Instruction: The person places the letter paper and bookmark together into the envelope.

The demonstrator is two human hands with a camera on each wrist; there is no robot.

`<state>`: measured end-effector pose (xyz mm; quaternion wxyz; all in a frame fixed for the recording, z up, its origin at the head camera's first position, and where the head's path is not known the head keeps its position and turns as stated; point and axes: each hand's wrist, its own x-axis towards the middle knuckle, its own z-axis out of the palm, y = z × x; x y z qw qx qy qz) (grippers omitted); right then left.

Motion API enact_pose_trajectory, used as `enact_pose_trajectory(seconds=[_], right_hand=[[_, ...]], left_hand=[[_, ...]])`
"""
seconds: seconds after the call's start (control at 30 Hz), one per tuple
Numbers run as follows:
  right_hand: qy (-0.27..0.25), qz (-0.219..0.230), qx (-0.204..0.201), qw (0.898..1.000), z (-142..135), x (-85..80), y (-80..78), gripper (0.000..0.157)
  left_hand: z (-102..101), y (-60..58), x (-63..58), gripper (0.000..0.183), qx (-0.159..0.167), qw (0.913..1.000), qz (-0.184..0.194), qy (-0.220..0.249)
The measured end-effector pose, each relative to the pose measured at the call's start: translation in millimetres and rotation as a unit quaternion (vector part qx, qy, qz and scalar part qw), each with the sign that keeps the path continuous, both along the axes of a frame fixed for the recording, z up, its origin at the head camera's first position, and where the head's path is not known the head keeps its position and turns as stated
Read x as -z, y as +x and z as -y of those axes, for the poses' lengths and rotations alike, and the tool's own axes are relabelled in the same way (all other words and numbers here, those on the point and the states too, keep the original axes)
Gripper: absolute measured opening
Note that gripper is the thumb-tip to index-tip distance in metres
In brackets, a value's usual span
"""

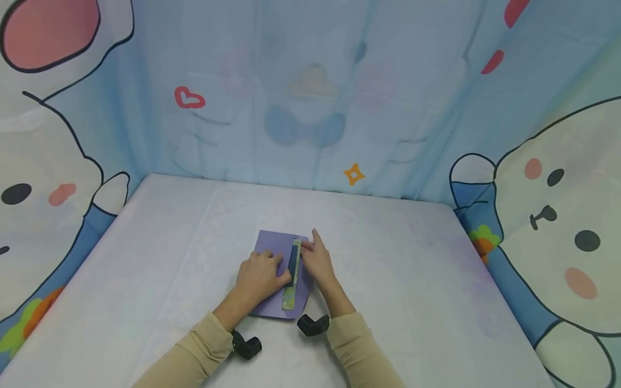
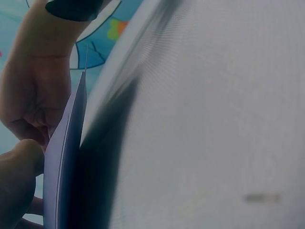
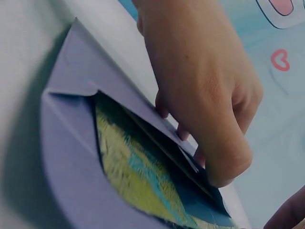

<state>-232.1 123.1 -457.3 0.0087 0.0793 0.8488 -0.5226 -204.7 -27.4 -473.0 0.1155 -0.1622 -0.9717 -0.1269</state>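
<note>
A purple folded paper piece (image 1: 269, 242), like an envelope or card cover, lies on the white table. Along its right part runs a lengthwise slit, showing a green and yellow patterned inside (image 3: 126, 164) with a dark blue band (image 3: 198, 193). My left hand (image 1: 257, 275) lies over the paper, fingers spread on the purple face. Its thumb goes to the slit's edge and pinches the paper there. At the slit's upper right, my right hand (image 1: 320, 261) holds the other edge with its finger and thumb tips, one finger pointing up. The left wrist view hides most fingertips.
The white table (image 1: 398, 258) extends on both sides of the paper. A black wrist-worn device hangs by the left wrist (image 1: 246, 345) and another by the right wrist (image 1: 312, 325). Behind and beside the table hangs a cartoon-printed curtain (image 1: 310, 91).
</note>
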Motion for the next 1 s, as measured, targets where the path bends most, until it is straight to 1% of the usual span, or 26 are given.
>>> enact_pose_trajectory(seconds=[0.13, 0.23, 0.47, 0.63, 0.7, 0.83, 0.93, 1.0], right_hand=[[-0.001, 0.009, 0.001, 1.000, 0.0, -1.5, -1.2, 0.066], [-0.001, 0.011, -0.005, 1.000, -0.5, -2.3, -1.9, 0.067], [-0.005, 0.014, -0.026, 1.000, -1.1, -1.5, -4.0, 0.077], [-0.031, 0.017, -0.028, 0.999, 4.1, -2.1, -6.2, 0.082], [-0.051, 0.020, -0.031, 0.998, 5.9, -2.6, -6.5, 0.081], [-0.074, 0.027, -0.036, 0.996, 6.3, -2.3, -6.9, 0.076], [-0.067, 0.039, -0.032, 0.996, 2.4, -2.0, -3.9, 0.071], [-0.072, 0.055, -0.027, 0.996, -1.1, -3.1, 1.9, 0.070]], left_hand=[[-0.4, 1.0, 0.2, 0.043, 0.002, 1.0000, -0.009, 0.000], [-0.5, 1.4, 0.0, 0.042, 0.003, 0.9999, -0.013, 0.000], [0.1, 1.3, -0.6, 0.042, 0.002, 0.9999, -0.017, -0.003], [1.7, 0.4, 0.7, 0.041, 0.002, 0.9998, -0.019, -0.005], [2.1, 0.2, 1.3, 0.041, 0.002, 0.9998, -0.019, -0.005], [1.9, -0.4, 1.8, 0.041, 0.000, 0.9999, -0.015, -0.005], [1.3, -1.2, 2.0, 0.042, -0.001, 0.9999, -0.009, -0.005], [1.2, -2.0, 1.9, 0.042, -0.001, 1.0000, -0.004, -0.006]])
